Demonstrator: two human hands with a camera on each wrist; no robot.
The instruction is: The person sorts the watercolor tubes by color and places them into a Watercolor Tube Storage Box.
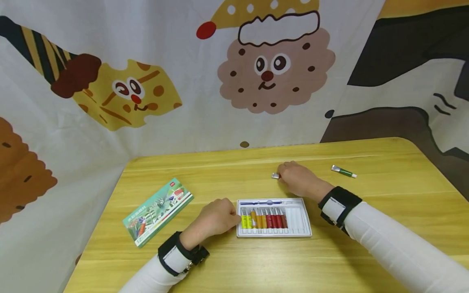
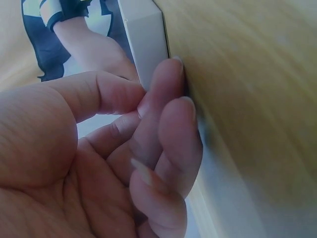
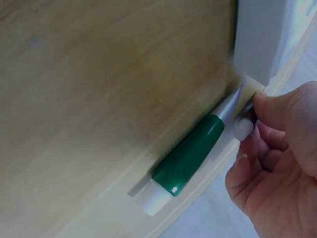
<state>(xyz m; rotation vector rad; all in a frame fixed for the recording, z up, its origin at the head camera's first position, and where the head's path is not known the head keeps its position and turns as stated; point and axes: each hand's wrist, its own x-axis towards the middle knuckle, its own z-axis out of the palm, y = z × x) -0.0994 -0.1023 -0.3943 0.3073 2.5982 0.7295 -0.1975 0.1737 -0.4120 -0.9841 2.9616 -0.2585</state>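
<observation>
My left hand (image 1: pixel 217 216) pinches the left edge of a white plastic paint tray (image 1: pixel 305 233) between thumb and index finger. In the left wrist view the tray's pale side wall (image 2: pixel 143 37) meets the fingertips (image 2: pixel 171 74). Several yellow, orange, red and brown paint tubes (image 1: pixel 269 221) lie side by side in it, below a blue-handled paintbrush (image 1: pixel 258 202). Beyond the tray, my right hand (image 1: pixel 298 179) pinches a small paint tube (image 3: pixel 243 129); its white cap and dark body show, while its silver end (image 1: pixel 275 176) pokes out past the fingers. The body's exact colour is unclear.
A green paint tube (image 1: pixel 344 171) with a white cap lies to the right of my right hand. On the left, a flat green printed box (image 1: pixel 157 211) rests at a slant on the wooden table (image 1: pixel 220 175). A cartoon-printed cloth (image 1: pixel 198 134) hangs behind the table.
</observation>
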